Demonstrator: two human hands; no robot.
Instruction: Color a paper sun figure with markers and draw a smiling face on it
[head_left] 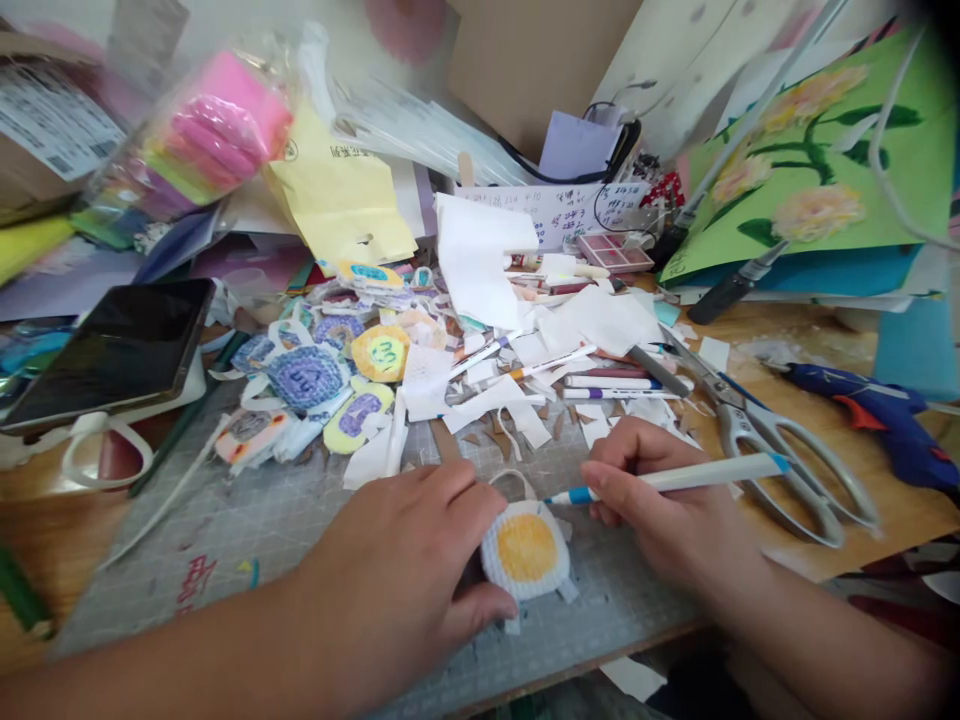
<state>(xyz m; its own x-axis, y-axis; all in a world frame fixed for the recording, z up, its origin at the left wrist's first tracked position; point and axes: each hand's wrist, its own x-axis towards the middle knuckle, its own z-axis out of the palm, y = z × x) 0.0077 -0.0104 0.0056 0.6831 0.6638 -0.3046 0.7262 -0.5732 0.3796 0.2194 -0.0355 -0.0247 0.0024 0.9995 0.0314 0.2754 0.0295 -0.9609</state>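
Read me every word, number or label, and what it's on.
"系列", apparently, on the yellow paper.
Too blurred to read:
Handwriting on the white note.
Print on the box label.
Red marks on the gray mat.
Marks on the blue patch, yellow patch, green drawing.

The right hand (667,515) partly hides the marker pen (709,472).

This is a cluttered craft workspace, shown by the grey gridded cutting mat (289,515) on a wooden tabletop (911,510), white paper scraps (600,322), slim white-barrelled pens (619,382), grey-handled metal scissors (731,397) and a dark-blue plastic glue gun (896,410).
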